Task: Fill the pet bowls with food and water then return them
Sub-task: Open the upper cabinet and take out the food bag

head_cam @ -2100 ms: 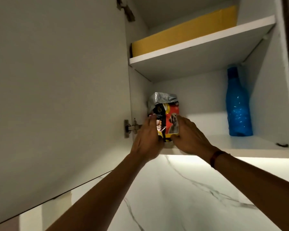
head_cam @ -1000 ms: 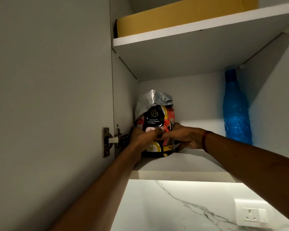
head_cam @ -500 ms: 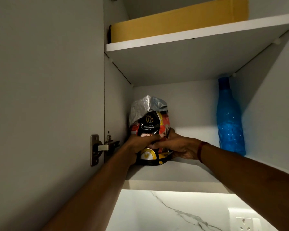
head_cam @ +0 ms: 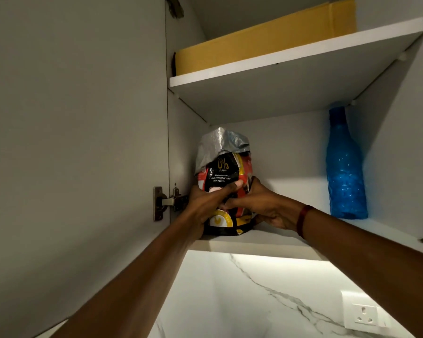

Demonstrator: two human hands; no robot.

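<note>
A pet food bag [head_cam: 224,167], black, red and yellow with a folded silver top, stands on the lower shelf [head_cam: 254,242] of an open wall cabinet, against its left wall. My left hand [head_cam: 206,203] grips the bag's left front, thumb across the print. My right hand [head_cam: 261,206] grips its right side low down, with a red band on the wrist. No pet bowls are in view.
A blue plastic bottle [head_cam: 344,167] stands at the shelf's right back. A yellow cardboard box [head_cam: 266,37] lies on the upper shelf. The open cabinet door [head_cam: 71,142] fills the left. Below are a marble wall and a white socket [head_cam: 363,315].
Both hands have pushed the bag from the shelf's front edge deeper into the cabinet, turning it so its black side faces me. The grip stays the same.
</note>
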